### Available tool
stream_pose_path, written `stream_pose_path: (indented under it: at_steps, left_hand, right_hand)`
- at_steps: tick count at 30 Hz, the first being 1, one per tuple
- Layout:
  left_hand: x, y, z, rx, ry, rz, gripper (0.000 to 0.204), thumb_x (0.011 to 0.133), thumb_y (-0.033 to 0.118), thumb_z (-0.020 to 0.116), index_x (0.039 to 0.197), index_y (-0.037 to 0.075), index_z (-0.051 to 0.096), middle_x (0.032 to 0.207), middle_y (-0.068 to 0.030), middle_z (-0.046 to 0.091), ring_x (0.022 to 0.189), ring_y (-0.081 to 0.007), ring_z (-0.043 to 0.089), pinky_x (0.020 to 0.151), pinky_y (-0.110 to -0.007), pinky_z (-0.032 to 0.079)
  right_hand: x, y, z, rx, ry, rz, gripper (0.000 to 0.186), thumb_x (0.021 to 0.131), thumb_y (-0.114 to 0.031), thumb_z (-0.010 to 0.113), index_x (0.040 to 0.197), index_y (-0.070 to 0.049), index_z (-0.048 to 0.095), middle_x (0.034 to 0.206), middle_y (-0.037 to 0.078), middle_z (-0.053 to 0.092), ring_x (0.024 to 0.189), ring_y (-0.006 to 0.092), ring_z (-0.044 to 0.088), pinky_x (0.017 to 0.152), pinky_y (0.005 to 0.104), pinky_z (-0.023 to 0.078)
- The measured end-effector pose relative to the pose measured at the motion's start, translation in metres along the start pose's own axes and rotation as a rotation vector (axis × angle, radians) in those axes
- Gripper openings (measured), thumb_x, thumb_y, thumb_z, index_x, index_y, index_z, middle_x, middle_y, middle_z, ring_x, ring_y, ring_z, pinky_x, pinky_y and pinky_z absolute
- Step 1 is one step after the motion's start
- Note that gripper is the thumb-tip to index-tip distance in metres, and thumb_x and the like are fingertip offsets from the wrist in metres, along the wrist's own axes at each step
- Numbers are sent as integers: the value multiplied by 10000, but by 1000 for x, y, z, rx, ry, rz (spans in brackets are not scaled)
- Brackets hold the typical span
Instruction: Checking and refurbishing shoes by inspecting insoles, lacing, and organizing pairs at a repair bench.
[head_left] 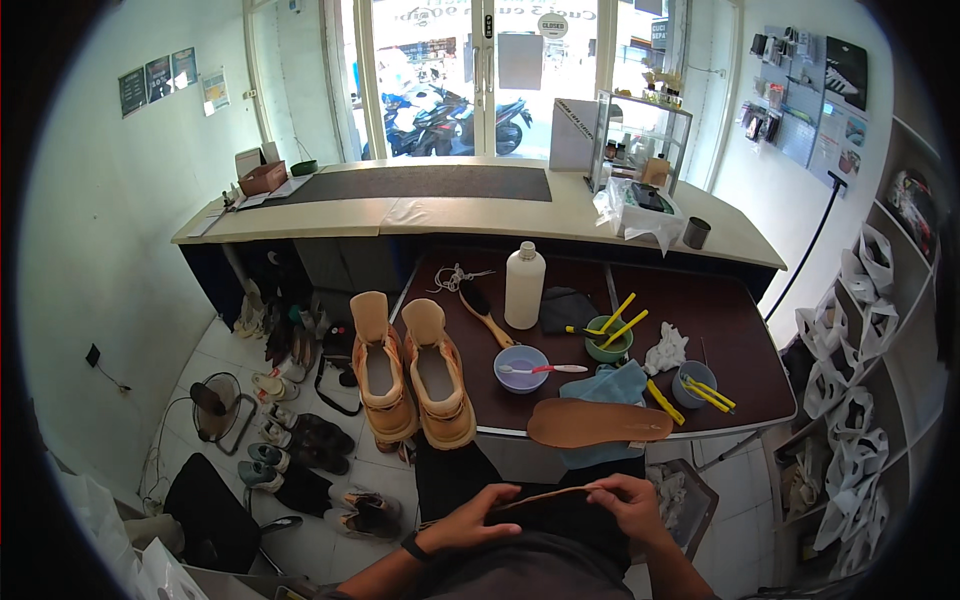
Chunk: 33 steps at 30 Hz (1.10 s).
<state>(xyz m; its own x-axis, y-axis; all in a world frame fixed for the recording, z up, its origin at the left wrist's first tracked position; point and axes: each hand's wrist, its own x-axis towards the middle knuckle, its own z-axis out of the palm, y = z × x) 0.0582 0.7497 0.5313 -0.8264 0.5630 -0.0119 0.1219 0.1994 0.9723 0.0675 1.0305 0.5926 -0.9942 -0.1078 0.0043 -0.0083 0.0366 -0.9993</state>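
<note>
Low in front of my body, a thin brown insole [545, 495] is held nearly edge-on between both hands. My right hand [625, 503] pinches its right end with thumb and fingers. Around its left part is my left hand [478, 520], thumb below and fingers above. A second brown insole [600, 423] lies flat at the table's near edge, partly over a light blue cloth [612, 385]. To its left stand two tan shoes, one [380, 385] beside the other [438, 385], tongues pulled up and laces out.
On the dark red table [725, 330] are a white bottle [525, 287], a wooden-handled brush [487, 313], white laces [456, 276], a pale bowl [522, 380] with a toothbrush, a green bowl [608, 350] and a grey cup [693, 398] with yellow-handled tools. Several shoes cover the floor at left.
</note>
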Motion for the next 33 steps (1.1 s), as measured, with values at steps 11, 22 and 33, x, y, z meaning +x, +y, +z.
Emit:
stream_pose_path:
  at_steps: [11,22,33]
  left_hand:
    - [36,24,28,-338,-139,-40,429,971,304,575,1265,1,496,1186,-117,578,1161,-201,537,1014,-346,413]
    - [14,17,-21,-336,-8,-42,186,973,210,572,929,31,597,736,52,501,664,-33,442,606,-223,385]
    - [-28,36,-80,447,237,104,184,874,157,664,759,27,603,595,-39,581,498,-150,566,493,-282,429]
  right_hand:
    - [83,-80,47,-115,-491,-675,167,818,1,691,979,-36,718,935,83,692,924,200,643,824,325,508]
    - [90,-78,-36,306,40,-606,121,918,-2,564,1013,37,628,878,117,666,803,178,667,777,286,524]
    - [46,-72,-78,113,302,-518,118,948,-98,587,984,12,606,798,76,659,699,121,645,672,253,518]
